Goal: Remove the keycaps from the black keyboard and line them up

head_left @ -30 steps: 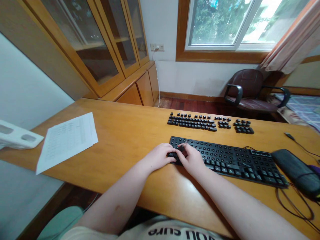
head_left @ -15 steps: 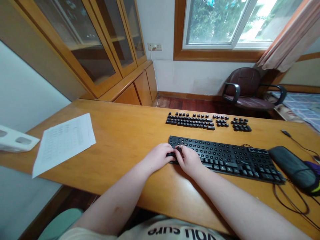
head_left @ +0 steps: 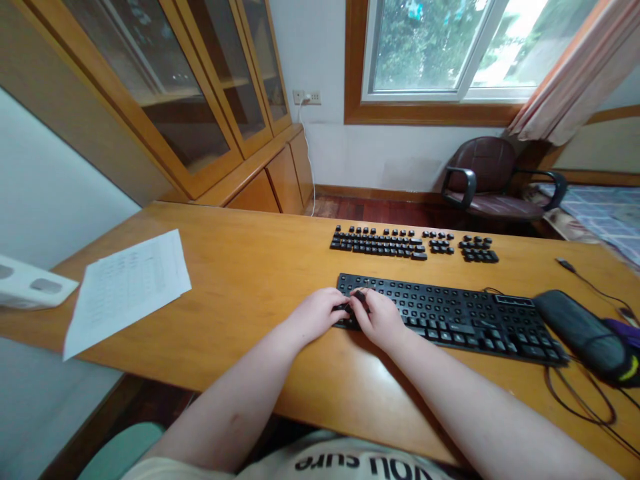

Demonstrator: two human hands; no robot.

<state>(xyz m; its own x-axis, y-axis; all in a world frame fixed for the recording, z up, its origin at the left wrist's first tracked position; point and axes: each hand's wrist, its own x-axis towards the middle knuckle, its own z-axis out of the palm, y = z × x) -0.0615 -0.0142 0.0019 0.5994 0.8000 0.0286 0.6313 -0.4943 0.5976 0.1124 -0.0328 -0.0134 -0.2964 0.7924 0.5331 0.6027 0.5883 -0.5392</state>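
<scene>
A black keyboard (head_left: 440,307) lies slightly slanted on the wooden desk. Most of its upper rows show bare key sockets, while keycaps sit along its lower right rows. My left hand (head_left: 317,315) is closed around the keyboard's left end, thumb at the near edge and fingers over the top. Close beside it, my right hand (head_left: 380,320) pinches a small black keycap (head_left: 360,295) just over the left part of the keyboard. The fingers partly cover that spot. Beyond the keyboard, loose black keycaps (head_left: 380,243) are laid out in rows and groups.
To the right are a dark padded pouch-like object (head_left: 583,333), a looping black cable (head_left: 600,420) and a USB plug (head_left: 565,265). Paper sheets (head_left: 130,287) and a white plastic object (head_left: 35,283) lie at the left. A chair (head_left: 483,177) stands beyond the desk.
Both hands stay at the keyboard's left end, with only slight finger movement. The whole view has shifted a little; the keycap rows look unchanged.
</scene>
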